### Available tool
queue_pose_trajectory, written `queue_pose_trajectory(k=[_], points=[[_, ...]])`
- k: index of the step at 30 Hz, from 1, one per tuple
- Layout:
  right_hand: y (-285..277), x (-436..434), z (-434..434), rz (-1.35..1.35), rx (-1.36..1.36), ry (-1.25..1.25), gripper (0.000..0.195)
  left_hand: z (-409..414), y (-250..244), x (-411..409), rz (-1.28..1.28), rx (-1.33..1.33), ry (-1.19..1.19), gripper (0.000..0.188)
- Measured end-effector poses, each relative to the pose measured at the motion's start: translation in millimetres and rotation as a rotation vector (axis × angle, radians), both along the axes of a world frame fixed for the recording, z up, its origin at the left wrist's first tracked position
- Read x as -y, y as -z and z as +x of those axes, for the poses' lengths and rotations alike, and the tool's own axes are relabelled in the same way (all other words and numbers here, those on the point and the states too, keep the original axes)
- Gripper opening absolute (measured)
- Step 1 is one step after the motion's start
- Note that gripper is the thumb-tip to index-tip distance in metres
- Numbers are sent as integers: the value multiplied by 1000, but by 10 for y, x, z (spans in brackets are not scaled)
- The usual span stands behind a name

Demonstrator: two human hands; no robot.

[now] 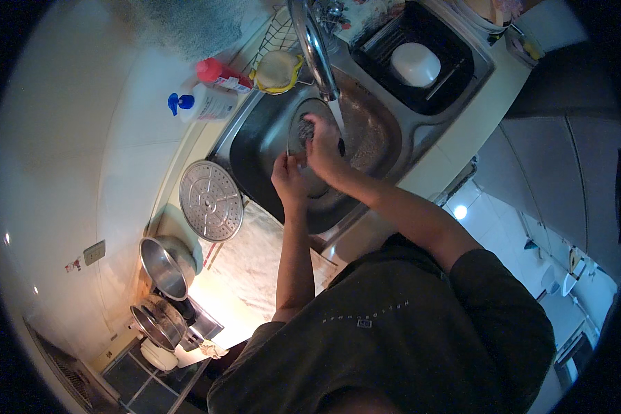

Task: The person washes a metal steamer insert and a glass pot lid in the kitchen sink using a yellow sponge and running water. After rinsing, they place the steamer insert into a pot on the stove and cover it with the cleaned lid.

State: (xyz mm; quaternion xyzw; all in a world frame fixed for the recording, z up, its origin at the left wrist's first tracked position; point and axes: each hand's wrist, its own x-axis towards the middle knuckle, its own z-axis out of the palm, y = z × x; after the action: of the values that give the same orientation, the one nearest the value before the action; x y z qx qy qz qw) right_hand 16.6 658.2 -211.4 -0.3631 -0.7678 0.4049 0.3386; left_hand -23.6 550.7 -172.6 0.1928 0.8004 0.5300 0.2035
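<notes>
Over the stainless steel sink basin (259,134), my left hand (290,181) grips the near edge of a round, see-through lid (296,116), which looks like glass. My right hand (325,147) presses a grey mesh scrubber (305,130) against the lid's surface. A dark part, possibly the lid's knob, shows partly beside my right hand. Water (336,115) runs from the chrome faucet (315,57) and falls just beyond my right hand. Much of the lid is hidden by my hands.
A perforated steamer plate (211,202) leans left of the sink, near a steel bowl (166,268) and pots (158,322). A pump bottle (212,103), red bottle (222,75) and wire basket (277,44) stand behind. A white bowl (415,64) lies upside down in a black rack (375,41).
</notes>
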Motion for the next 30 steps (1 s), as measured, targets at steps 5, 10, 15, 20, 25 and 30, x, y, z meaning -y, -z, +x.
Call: queue_pose_trajectory(k=[5, 10, 15, 20, 25, 30], points=[[-136, -68, -61, 92, -6, -101, 42, -70, 171, 198, -31, 79, -55, 23], [431, -548, 159, -81, -23, -51, 34, -10, 68, 161, 40, 69, -54, 23], [311, -150, -5, -129, 176, -63, 35, -46, 78, 187, 28, 58, -31, 24], [414, -324, 50, -407, -51, -26, 39, -71, -17, 139, 56, 118, -77, 23], [498, -449, 272, -466, -48, -68, 40, -98, 184, 101, 162, 165, -109, 20], [263, -268, 102, -165, 77, -124, 37, -49, 359, -101, 143, 96, -138, 20]])
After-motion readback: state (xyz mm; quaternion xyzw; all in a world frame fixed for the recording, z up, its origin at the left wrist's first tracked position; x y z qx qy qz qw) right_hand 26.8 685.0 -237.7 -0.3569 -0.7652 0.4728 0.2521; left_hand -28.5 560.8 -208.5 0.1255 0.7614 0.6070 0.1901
